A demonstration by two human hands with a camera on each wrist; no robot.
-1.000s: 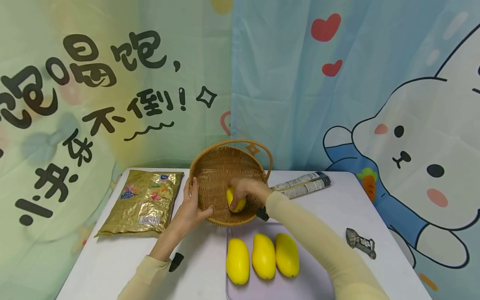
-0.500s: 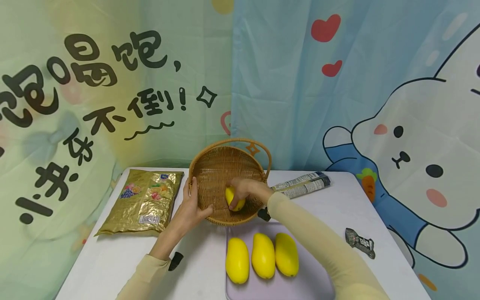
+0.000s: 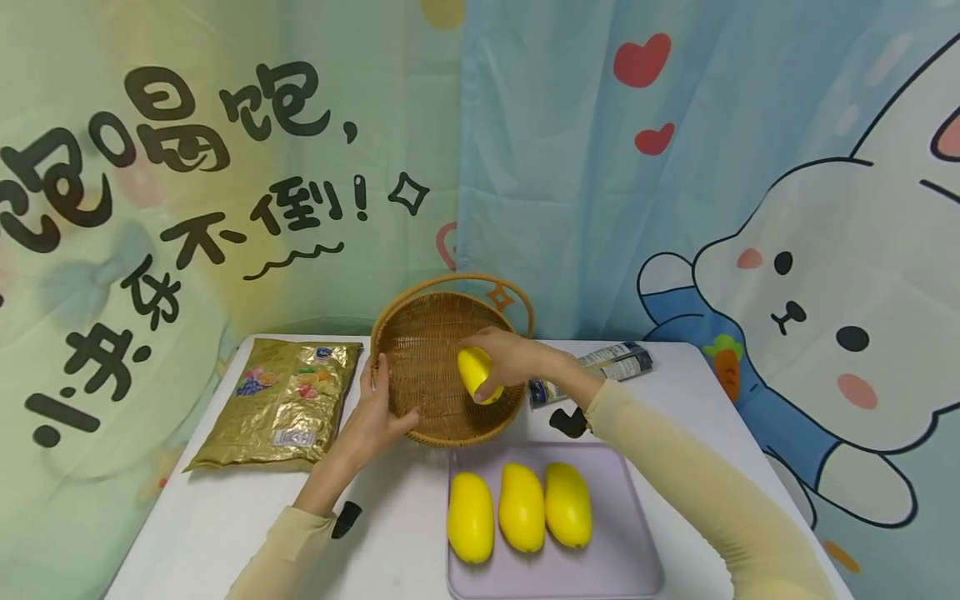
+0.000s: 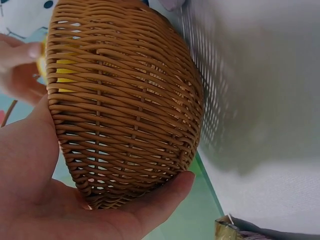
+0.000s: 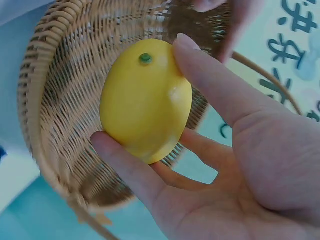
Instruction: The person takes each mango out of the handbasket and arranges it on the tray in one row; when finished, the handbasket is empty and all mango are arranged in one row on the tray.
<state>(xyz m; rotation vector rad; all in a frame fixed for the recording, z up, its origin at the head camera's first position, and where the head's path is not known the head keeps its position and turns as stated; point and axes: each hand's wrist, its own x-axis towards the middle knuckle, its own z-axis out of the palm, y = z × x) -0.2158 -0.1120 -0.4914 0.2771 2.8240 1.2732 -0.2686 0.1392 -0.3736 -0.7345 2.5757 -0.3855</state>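
A brown wicker basket (image 3: 420, 358) is tilted on the table, its mouth facing me. My left hand (image 3: 381, 417) grips its left side, thumb at the lower rim; the left wrist view shows that palm against the woven wall (image 4: 125, 100). At the basket's mouth, my right hand (image 3: 517, 362) holds a yellow mango (image 3: 474, 371). In the right wrist view the thumb and fingers span the mango (image 5: 145, 100), its green stem end showing. Three more mangoes, left (image 3: 471, 517), middle (image 3: 522, 507) and right (image 3: 568, 504), lie on a pale purple tray (image 3: 626, 525) in front.
On the left lies a gold foil bag (image 3: 288, 404) with fruit pictures. A silver and dark blue packet (image 3: 615, 362) lies behind my right forearm. A printed curtain (image 3: 540, 167) hangs behind the white table (image 3: 397, 533).
My right hand has raised the mango from the basket's lower inside toward its mouth. The right forearm has shifted and now covers the small dark wrapper's place. My left hand still holds the basket.
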